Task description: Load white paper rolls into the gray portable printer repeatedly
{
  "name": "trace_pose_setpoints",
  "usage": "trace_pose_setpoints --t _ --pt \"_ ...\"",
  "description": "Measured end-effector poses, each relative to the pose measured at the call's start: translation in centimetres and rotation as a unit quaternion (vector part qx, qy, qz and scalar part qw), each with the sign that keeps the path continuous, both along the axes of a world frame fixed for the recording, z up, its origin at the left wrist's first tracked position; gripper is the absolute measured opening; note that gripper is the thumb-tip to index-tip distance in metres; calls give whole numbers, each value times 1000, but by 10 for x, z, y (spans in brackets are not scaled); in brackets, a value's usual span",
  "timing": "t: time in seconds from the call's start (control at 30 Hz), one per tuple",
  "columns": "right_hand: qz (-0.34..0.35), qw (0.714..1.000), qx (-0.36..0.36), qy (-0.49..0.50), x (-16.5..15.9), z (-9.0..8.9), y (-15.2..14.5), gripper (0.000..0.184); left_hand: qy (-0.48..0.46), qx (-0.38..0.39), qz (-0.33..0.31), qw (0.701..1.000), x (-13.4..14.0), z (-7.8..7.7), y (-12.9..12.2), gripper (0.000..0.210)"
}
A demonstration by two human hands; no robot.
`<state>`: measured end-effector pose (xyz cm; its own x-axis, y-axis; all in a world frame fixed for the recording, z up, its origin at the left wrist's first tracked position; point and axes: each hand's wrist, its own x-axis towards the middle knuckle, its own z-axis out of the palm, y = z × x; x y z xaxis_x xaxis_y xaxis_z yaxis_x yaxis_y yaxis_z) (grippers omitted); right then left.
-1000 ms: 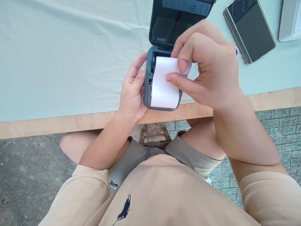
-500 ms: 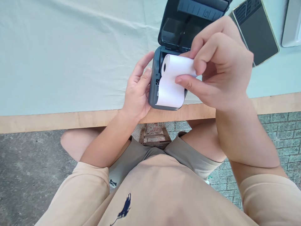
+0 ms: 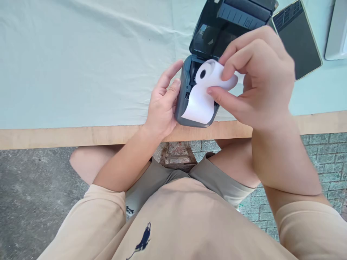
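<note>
Light pinch, steady base

We have a white paper roll point(image 3: 217, 74), with a dark round core hole, held slantwise over the well of a dark-grey, rounded plastic device point(image 3: 183, 110). The right hand point(image 3: 253, 77) is nearly closed, thumb on the paper's near face and bent fingertips on its far side. The left hand point(image 3: 162, 104) is half open, cupped along the device's left side with thumb and index finger against the casing.

To handle this well, we would pinch lightly, so that the outer turns neither crease nor slip on the core. We would hold the roll square to the side walls, and let the white loose end point(image 3: 202, 104) lie flat towards the near rim. The left hand should brace the casing, while the glossy black hinged lid point(image 3: 211, 32) stays fully back, clear of the knuckles.

Several things escape us. The right fingers cover the roll's far end, and the paper masks most of the well, so we cannot tell whether the roll touches its floor. The left hand's lower fingers are out of sight, as is whatever bears the device's weight. The lid's top is cut off, the hand partly covers a dark rectangular phone point(image 3: 302, 45), and the silvery-white object point(image 3: 337, 34) runs out of view.
</note>
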<state>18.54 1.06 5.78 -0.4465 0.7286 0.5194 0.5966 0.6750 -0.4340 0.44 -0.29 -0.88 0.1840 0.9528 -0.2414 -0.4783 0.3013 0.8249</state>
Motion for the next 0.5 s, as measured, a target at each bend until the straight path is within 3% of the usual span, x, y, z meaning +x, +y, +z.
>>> trace_pose_setpoints --t 0.13,0.3,0.4,0.5 --pt "-3 998 -19 -66 3 8 -3 27 10 20 -12 1000 -1 -7 2 35" --pt "-19 988 -82 -128 2 10 -2 27 38 70 -31 996 -4 -18 5 45" --pt "-2 983 -105 -153 1 11 -3 19 47 61 -36 996 -4 -14 5 43" --pt "27 988 -57 -142 3 10 -7 10 38 13 -17 999 -3 -3 2 38"
